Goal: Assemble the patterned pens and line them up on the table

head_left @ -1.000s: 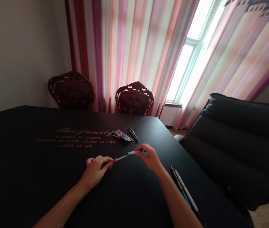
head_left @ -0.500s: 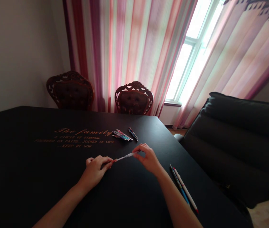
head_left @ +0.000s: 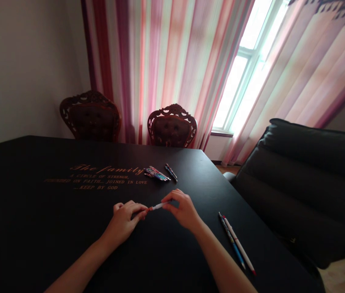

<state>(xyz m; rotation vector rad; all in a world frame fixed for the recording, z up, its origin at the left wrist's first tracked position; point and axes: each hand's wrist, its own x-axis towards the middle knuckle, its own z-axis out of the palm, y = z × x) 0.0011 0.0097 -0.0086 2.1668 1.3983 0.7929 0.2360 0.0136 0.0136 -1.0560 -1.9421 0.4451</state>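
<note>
Fingers (head_left: 142, 211) of both hands pinch one pen (head_left: 158, 206); two pens (head_left: 236, 244) lie beside.

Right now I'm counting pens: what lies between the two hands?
In the head view, a short white pen spans the gap, pinched by the left hand and right hand.

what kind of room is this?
Probably a dining room in a home. A large black table printed with a family motto, two carved wooden chairs at its far side, and striped pink curtains over a window. Both hands hold a pen.
</note>
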